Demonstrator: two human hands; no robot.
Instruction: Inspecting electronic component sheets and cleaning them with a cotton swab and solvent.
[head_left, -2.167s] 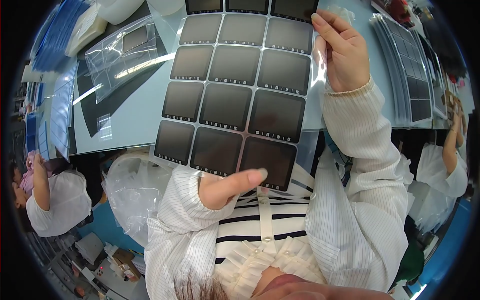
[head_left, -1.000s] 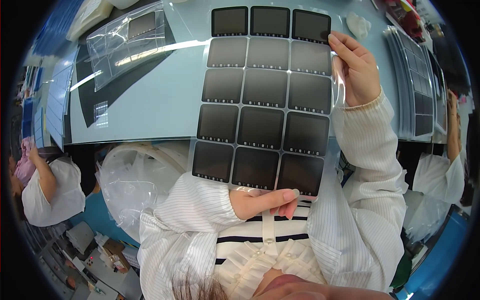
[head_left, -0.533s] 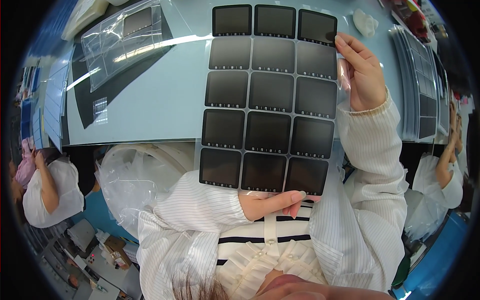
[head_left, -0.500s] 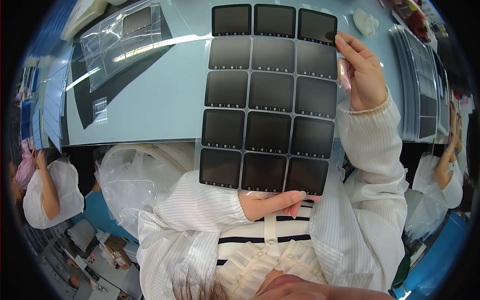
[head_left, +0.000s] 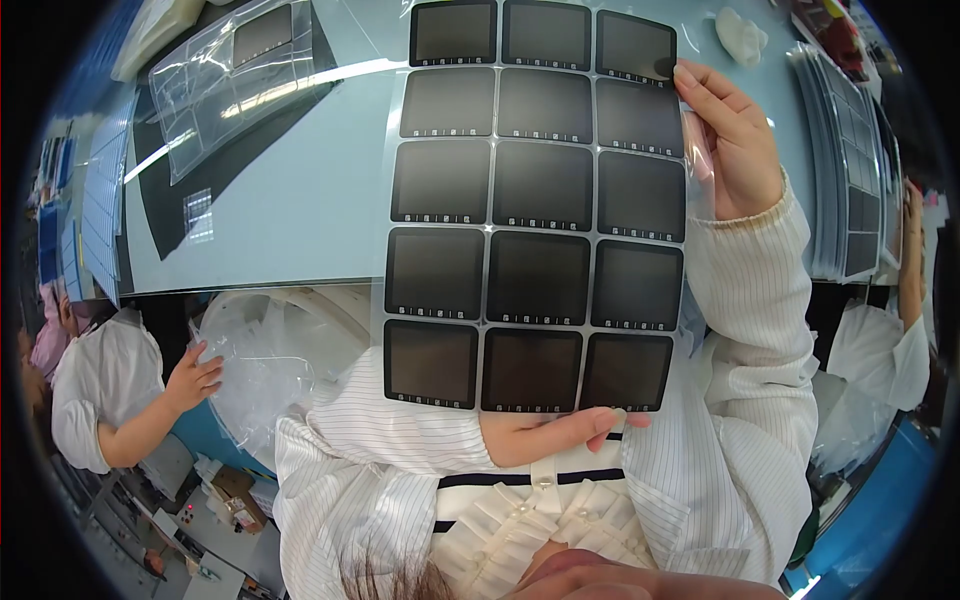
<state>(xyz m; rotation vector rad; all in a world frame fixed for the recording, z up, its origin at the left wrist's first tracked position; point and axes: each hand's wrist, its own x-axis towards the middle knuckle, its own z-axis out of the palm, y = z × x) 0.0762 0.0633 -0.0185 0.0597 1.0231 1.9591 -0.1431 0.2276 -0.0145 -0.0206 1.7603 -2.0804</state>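
Between my hands is a clear plastic sheet (head_left: pixel 490 230) bearing a grid of dark rectangular panels, each with a row of small marks along its lower edge. My right hand (head_left: pixel 735 135) pinches its far right edge, thumb on top and the other fingers curled behind. At the near edge, my left hand (head_left: pixel 555 432) grips the sheet with the thumb showing in front; most of its fingers are hidden underneath. The sheet is held up over the table's front edge and my lap, its face turned toward me.
On the blue-grey table (head_left: pixel 290 220) lie a clear film (head_left: pixel 190 120) and a black sheet (head_left: pixel 165 205) at the left. Stacked panel sheets (head_left: pixel 835 170) stand at the right, near a crumpled white piece (head_left: pixel 740 38). A bin of clear plastic (head_left: pixel 260 350) sits below. Co-workers sit at both sides.
The sheet has come nearer to me and looks larger, its near edge lower, and my left hand has moved down with it. The left co-worker's hand has reached out toward the bin.
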